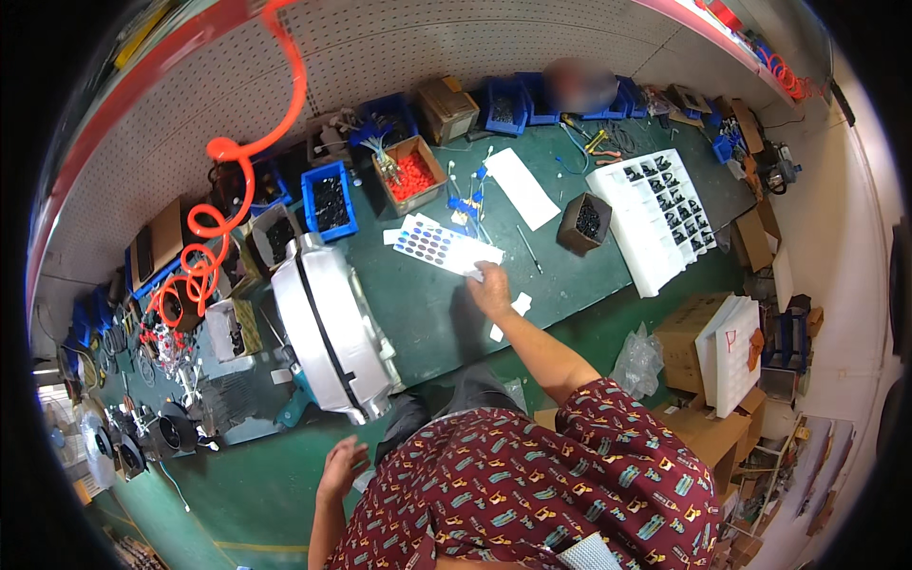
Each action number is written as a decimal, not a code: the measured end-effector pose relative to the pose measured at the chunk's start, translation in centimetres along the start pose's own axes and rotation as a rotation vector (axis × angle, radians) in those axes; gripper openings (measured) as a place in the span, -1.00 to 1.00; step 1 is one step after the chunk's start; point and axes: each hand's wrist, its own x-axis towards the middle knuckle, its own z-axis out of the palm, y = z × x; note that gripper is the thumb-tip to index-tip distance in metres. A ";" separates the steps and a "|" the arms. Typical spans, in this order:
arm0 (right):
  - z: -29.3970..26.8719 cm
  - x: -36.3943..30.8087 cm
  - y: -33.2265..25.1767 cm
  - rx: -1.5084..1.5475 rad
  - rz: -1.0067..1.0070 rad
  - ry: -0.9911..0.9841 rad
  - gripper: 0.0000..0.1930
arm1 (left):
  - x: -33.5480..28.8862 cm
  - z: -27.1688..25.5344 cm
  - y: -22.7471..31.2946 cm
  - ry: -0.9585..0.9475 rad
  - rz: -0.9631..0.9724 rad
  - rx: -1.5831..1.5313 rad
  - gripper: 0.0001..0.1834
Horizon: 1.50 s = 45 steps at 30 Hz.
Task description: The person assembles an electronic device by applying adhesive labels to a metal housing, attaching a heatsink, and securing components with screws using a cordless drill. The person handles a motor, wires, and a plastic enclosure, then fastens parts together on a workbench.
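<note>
A white dotted sheet (448, 248) is pinched at its right end by the bunched fingers of the right hand (490, 292), the rest of it spread leftward over the worktop (570, 280), inside the near edge. Beyond that edge, the left hand (344, 464) is held empty, its fingers loosely half-curled.

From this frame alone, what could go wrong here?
The silver-white casing seems to overhang the near edge of the bench, with the left hand off it, so a bump might tip it. The right hand is at one corner of the dotted sheet, which could bend or slide.
</note>
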 end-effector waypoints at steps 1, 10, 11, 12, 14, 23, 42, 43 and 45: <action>-0.7 1.3 1.2 -0.045 -0.032 0.043 -0.60 | -0.7 -0.7 -1.0 -0.014 0.010 0.064 -0.45; -8.7 14.3 6.3 -0.492 0.099 0.105 -0.22 | -3.9 -0.2 -9.8 0.029 0.178 0.673 -0.85; -8.7 15.4 7.3 -0.396 0.171 0.137 -0.22 | -4.4 1.9 -7.9 0.052 0.086 0.608 -0.85; -8.7 16.7 7.9 -0.302 0.235 0.174 -0.22 | -5.5 5.7 -4.5 0.065 0.088 0.574 -0.85; -8.8 17.9 7.2 -0.205 0.321 0.223 -0.23 | -7.6 11.8 1.1 0.080 0.106 0.559 -0.85; -9.4 16.5 3.7 0.534 0.293 0.420 -0.72 | 1.0 23.2 12.7 -0.080 0.463 0.564 -0.52; -13.9 3.1 -10.4 0.981 0.164 -0.286 -0.67 | 6.0 35.6 20.8 -0.043 0.686 -0.101 -0.61; -13.8 4.1 -11.3 1.157 0.219 -0.319 -0.66 | 5.6 35.4 20.6 -0.040 0.667 -0.077 -0.60; -13.4 5.5 -12.2 1.311 0.224 -0.406 -0.65 | 5.0 35.0 20.2 -0.037 0.686 0.012 -0.60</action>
